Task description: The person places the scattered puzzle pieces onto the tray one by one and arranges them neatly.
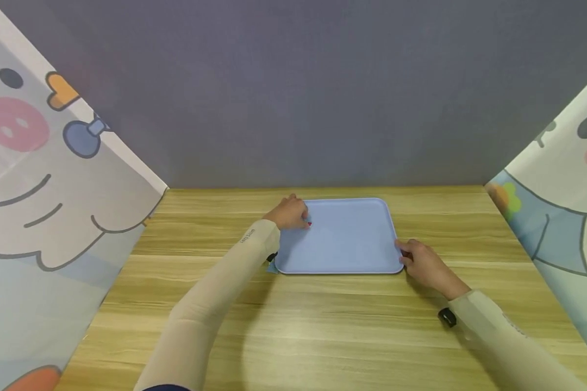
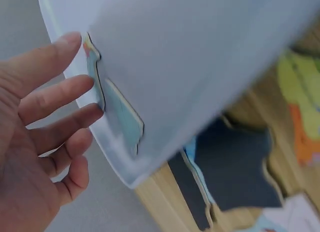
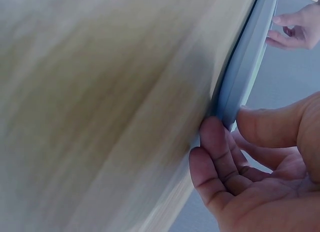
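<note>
My left hand [image 1: 288, 213] is over the left end of a light blue rectangular tray [image 1: 342, 239]. In the left wrist view, its thumb and fingertips hold the edge of a thin puzzle piece [image 2: 96, 66], blue with a bit of red, at the tray's surface. Beside it on the tray lies a second, pale teal piece [image 2: 125, 117]. My right hand [image 1: 423, 263] grips the tray's near right corner. Seen from the right wrist, the thumb is on one side of the tray rim [image 3: 242, 66] and curled fingers are on the other.
Next to the tray on the wooden table [image 1: 313, 331] lie more puzzle pieces, one dark [image 2: 230, 167] and one yellow-green and orange [image 2: 300, 101]. My left forearm mostly hides them in the head view. A grey wall [image 1: 293, 98] rises behind, with cartoon-printed panels at both sides.
</note>
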### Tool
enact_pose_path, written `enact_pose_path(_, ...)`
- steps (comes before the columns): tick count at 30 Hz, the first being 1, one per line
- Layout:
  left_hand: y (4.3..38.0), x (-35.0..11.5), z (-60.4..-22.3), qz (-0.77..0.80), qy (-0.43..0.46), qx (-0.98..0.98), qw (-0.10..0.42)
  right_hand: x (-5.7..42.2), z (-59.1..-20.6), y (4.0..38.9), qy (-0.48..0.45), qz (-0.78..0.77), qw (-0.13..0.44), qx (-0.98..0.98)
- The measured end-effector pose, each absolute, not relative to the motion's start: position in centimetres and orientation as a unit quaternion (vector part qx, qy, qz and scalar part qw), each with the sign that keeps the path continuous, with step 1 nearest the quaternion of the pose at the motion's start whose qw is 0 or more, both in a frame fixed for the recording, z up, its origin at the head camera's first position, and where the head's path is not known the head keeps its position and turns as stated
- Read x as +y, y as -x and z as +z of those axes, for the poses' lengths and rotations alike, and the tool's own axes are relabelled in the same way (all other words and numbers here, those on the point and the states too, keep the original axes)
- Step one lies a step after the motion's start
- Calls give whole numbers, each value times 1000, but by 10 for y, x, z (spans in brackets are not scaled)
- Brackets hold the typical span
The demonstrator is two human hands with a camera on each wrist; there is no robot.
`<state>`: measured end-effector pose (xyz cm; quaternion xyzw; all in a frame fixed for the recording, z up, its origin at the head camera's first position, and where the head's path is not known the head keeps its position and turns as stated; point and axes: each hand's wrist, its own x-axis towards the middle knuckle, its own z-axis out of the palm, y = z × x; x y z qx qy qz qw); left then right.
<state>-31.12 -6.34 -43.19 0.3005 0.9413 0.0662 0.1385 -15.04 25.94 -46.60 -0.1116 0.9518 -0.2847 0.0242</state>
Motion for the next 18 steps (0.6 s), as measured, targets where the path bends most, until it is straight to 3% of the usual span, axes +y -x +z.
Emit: enact_pose_path(18,289,-148,-416,134,-331,931,71,258,-462,148,111,-291,35,950)
